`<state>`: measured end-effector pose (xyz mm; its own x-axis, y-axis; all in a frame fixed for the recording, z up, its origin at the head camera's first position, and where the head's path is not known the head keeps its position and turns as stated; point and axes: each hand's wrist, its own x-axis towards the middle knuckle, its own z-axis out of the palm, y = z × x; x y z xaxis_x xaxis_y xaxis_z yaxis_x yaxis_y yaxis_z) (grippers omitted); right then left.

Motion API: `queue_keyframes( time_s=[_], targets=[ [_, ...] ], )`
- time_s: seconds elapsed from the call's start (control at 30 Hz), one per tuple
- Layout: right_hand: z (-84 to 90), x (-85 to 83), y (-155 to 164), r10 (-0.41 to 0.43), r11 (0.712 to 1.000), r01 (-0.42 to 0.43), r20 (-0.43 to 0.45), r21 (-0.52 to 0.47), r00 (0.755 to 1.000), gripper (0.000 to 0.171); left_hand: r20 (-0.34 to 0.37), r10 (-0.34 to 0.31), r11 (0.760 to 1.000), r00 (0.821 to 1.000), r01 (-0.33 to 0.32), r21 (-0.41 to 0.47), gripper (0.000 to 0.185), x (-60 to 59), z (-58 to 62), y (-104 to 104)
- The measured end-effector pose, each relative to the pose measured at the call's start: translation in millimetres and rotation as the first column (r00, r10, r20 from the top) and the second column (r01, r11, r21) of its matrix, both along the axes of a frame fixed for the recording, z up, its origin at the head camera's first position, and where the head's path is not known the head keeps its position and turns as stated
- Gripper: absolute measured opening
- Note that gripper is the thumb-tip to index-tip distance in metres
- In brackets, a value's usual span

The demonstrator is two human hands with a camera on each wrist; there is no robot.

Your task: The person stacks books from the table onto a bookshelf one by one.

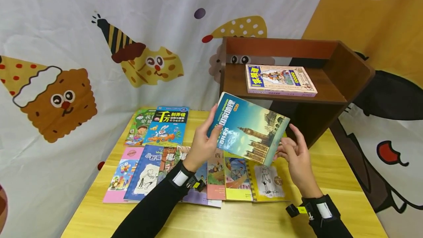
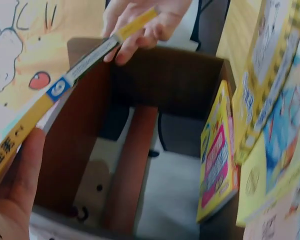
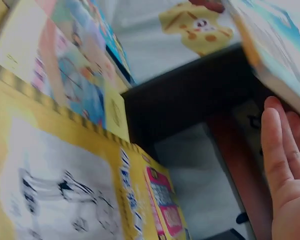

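My left hand [image 1: 203, 144] grips a blue National Geographic encyclopedia book [image 1: 252, 129] by its left edge, thumb on the cover. The book is tilted in the air, its cover with a clock tower facing me. At its lower right corner is my right hand [image 1: 296, 161], with fingertips right at the edge. In the right wrist view the right hand's fingers [image 3: 277, 145] are fairly straight beside the book [image 3: 275, 55]. The left wrist view shows the book's yellow spine [image 2: 32, 112]. Behind the book stands a brown wooden bookshelf [image 1: 351, 72].
A pink-edged book [image 1: 281, 80] lies on the shelf's upper board. A yellow book with a pink panel [image 2: 217, 155] stands inside the lower compartment. Several books, including a blue one [image 1: 166, 126] and a yellow spiral-bound one [image 1: 269, 183], lie in rows on the wooden table [image 1: 251, 219].
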<state>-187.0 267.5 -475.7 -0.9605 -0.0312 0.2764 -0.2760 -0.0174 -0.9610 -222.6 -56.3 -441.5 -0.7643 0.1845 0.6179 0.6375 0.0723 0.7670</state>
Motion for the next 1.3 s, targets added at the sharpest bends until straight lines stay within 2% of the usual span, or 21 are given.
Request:
queue_keyframes(
  time_s=[0.1,0.17,0.23,0.33,0.47,0.53,0.63,0.8,0.93,1.0,1.03,1.1,1.2,1.3],
  targets=[
    [1.0,11.7,-8.8,-0.03,0.998,0.03,-0.011,0.061,0.999,0.064,0.058,-0.007,0.999,0.998,0.005,0.043,0.065,5.1,-0.8,9.3],
    [0.2,16.8,-14.5,0.003,0.998,-0.002,-0.017,0.055,1.0,0.065,0.095,-0.014,0.998,0.995,0.008,0.057,0.065,8.6,-2.2,15.3],
    [-2.8,19.8,-18.7,0.062,0.998,-0.062,-0.022,0.023,0.998,0.065,0.12,-0.017,0.998,0.993,0.01,0.059,0.065,11.7,-4.9,21.1],
    [-9.7,21.3,-20.7,0.149,0.985,-0.15,-0.026,-0.088,0.989,0.065,0.173,-0.032,0.998,0.984,0.024,0.053,0.065,16.2,-11.1,28.5],
    [-18.3,20.4,-15.5,0.145,0.976,-0.148,-0.031,-0.16,0.989,0.063,0.281,-0.084,0.996,0.956,0.073,0.049,0.064,20.8,-20.2,36.0],
    [-20.9,18.3,-10.4,0.127,0.979,-0.13,-0.026,-0.159,0.992,0.063,0.323,-0.11,0.994,0.94,0.099,0.048,0.064,22.0,-23.3,39.1],
    [-21.5,13.8,-1.9,0.098,0.985,-0.099,-0.011,-0.143,0.995,0.063,0.358,-0.128,0.992,0.925,0.128,0.025,0.065,21.7,-25.7,42.2],
    [-18.1,2.5,14.3,0.065,0.99,-0.064,0.003,-0.125,0.998,0.062,0.417,-0.135,0.985,0.899,0.167,-0.04,0.071,11.4,-28.7,44.0],
    [-17.7,-12.4,27.9,0.075,0.993,-0.07,0.046,-0.095,0.996,0.061,0.452,-0.094,0.985,0.887,0.149,-0.088,0.073,-9.6,-35.6,48.2],
    [-19.3,-21.4,34.4,0.084,0.994,-0.077,0.078,-0.079,0.993,0.062,0.48,-0.086,0.985,0.873,0.146,-0.09,0.072,-21.2,-40.5,51.3],
    [-20.2,-26.1,37.4,0.085,0.995,-0.078,0.098,-0.07,0.992,0.062,0.497,-0.08,0.985,0.864,0.146,-0.096,0.072,-26.4,-42.9,53.0],
    [-22.2,-34.5,42.6,0.083,0.996,-0.076,0.142,-0.05,0.986,0.064,0.543,-0.091,0.983,0.835,0.162,-0.084,0.073,-35.2,-48.0,56.1],
    [-24.6,-45.3,49.3,0.06,0.998,-0.064,0.211,0.015,0.976,0.068,0.621,-0.094,0.982,0.778,0.174,-0.069,0.074,-44.9,-54.8,61.0],
    [-25.9,-53.0,54.9,0.021,0.996,-0.047,0.296,0.081,0.955,0.07,0.688,-0.099,0.982,0.719,0.181,-0.047,0.078,-51.8,-60.5,66.3]
  ],
)
